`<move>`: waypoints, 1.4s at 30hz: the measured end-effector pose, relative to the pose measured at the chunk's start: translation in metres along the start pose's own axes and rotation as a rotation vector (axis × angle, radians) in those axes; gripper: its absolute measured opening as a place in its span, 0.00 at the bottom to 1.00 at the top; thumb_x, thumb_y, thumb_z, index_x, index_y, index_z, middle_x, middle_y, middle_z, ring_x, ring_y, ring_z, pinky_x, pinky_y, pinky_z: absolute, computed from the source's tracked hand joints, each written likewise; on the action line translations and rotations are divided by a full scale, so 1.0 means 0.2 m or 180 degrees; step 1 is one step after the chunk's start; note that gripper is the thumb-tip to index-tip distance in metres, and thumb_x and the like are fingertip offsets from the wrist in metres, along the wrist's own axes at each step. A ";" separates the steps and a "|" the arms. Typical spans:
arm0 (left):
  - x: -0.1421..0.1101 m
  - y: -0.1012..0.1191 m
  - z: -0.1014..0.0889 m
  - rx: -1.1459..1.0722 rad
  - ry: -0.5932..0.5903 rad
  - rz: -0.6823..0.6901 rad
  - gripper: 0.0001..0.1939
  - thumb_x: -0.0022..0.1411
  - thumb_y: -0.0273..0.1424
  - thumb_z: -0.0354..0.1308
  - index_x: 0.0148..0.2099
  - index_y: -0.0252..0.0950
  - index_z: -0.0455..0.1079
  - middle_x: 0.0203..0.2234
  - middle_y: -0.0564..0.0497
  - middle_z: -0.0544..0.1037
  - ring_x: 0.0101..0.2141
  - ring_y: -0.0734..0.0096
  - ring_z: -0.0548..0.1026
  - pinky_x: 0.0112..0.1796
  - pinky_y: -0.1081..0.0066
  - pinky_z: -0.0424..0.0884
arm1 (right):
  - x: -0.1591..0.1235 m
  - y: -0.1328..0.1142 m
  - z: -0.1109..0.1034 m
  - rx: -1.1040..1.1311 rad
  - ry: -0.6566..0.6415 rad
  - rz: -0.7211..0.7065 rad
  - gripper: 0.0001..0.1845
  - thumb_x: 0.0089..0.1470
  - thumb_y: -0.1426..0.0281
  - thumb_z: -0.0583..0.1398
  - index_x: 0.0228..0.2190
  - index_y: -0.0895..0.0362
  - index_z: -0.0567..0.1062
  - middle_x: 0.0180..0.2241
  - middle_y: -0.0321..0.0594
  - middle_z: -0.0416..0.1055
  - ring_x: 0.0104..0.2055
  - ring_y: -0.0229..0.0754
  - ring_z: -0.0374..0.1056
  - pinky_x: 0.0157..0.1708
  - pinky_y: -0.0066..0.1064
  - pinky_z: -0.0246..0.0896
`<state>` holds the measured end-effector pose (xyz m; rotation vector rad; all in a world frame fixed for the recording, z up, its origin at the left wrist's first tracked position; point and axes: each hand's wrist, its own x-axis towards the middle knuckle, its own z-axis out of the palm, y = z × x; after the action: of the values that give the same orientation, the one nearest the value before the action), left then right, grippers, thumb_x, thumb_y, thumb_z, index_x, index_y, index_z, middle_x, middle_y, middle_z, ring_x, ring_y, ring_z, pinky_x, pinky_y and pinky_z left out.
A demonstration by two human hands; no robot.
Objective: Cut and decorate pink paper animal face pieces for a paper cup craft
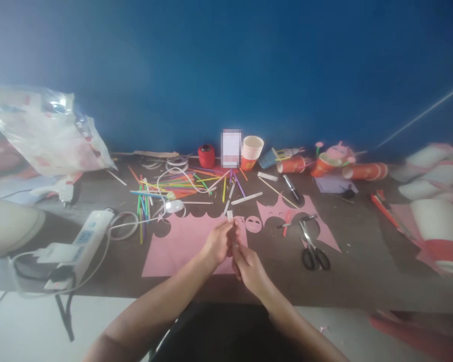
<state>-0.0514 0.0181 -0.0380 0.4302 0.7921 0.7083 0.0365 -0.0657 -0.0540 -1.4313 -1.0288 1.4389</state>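
My left hand (218, 243) and my right hand (248, 266) meet over a sheet of pink paper (181, 246) on the dark table. Both are closed in a pinch around a small whitish stick-like piece (230, 217) that pokes up above the fingers. What the piece is cannot be made out. A small pink paper disc (253, 223) lies just right of the hands, and a pink cut-out shape (313, 221) lies beyond it.
Black-handled scissors (314, 251) lie to the right. Coloured straws (173, 188) are scattered at the back, with a red thread spool (206, 155), paper cups (252, 151) and fallen red cups (364, 171). A white power strip (86, 236) sits left, near a plastic bag (45, 130).
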 end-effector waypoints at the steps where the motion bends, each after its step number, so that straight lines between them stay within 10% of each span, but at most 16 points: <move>1: 0.00 0.00 0.00 -0.0010 -0.0007 0.0033 0.07 0.56 0.33 0.55 0.33 0.35 0.62 0.18 0.57 0.65 0.18 0.79 0.65 0.20 0.78 0.58 | 0.00 0.00 0.00 -0.0121 -0.0045 -0.0039 0.20 0.59 0.56 0.49 0.22 0.55 0.61 0.13 0.29 0.57 0.14 0.32 0.54 0.16 0.25 0.49; 11: -0.06 -0.01 -0.01 0.0620 -0.0070 0.0615 0.13 0.59 0.40 0.54 0.33 0.34 0.63 0.17 0.58 0.62 0.19 0.80 0.60 0.24 0.77 0.58 | -0.03 -0.09 -0.13 -0.1794 0.0020 -0.0477 0.14 0.56 0.59 0.54 0.27 0.55 0.72 0.21 0.37 0.70 0.23 0.40 0.66 0.28 0.30 0.58; 15: -0.10 -0.02 -0.01 0.1475 -0.0130 0.0831 0.18 0.61 0.45 0.50 0.33 0.34 0.63 0.17 0.56 0.65 0.19 0.77 0.64 0.25 0.74 0.60 | 0.01 -0.19 -0.21 -0.1531 0.0853 -0.1123 0.12 0.56 0.63 0.55 0.39 0.55 0.72 0.37 0.45 0.73 0.38 0.44 0.69 0.38 0.34 0.63; 22: -0.19 -0.06 0.02 0.2678 -0.0136 0.1140 0.19 0.65 0.43 0.45 0.29 0.35 0.64 0.18 0.54 0.65 0.21 0.76 0.63 0.26 0.74 0.58 | 0.03 -0.23 -0.13 -0.1208 0.0938 -0.1344 0.10 0.56 0.65 0.55 0.34 0.55 0.74 0.35 0.43 0.71 0.37 0.42 0.68 0.38 0.33 0.65; 31: -0.29 -0.06 -0.03 0.2522 -0.0943 0.0423 0.22 0.64 0.44 0.45 0.28 0.33 0.66 0.19 0.51 0.68 0.21 0.76 0.65 0.25 0.74 0.60 | -0.07 -0.22 -0.13 0.0121 0.0166 -0.0429 0.14 0.52 0.59 0.58 0.24 0.56 0.70 0.21 0.34 0.66 0.18 0.35 0.65 0.17 0.27 0.61; 42: -0.25 -0.15 -0.06 0.1881 -0.0696 -0.0080 0.20 0.63 0.46 0.47 0.32 0.33 0.65 0.17 0.53 0.68 0.15 0.80 0.64 0.18 0.78 0.57 | 0.00 -0.16 -0.15 0.0420 -0.0295 0.0080 0.17 0.52 0.57 0.58 0.30 0.59 0.73 0.15 0.30 0.64 0.14 0.37 0.64 0.13 0.25 0.54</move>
<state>-0.0733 -0.0368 -0.0382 1.0120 0.7894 0.3826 0.0670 -0.0554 -0.0250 -1.2975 -0.9569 1.5740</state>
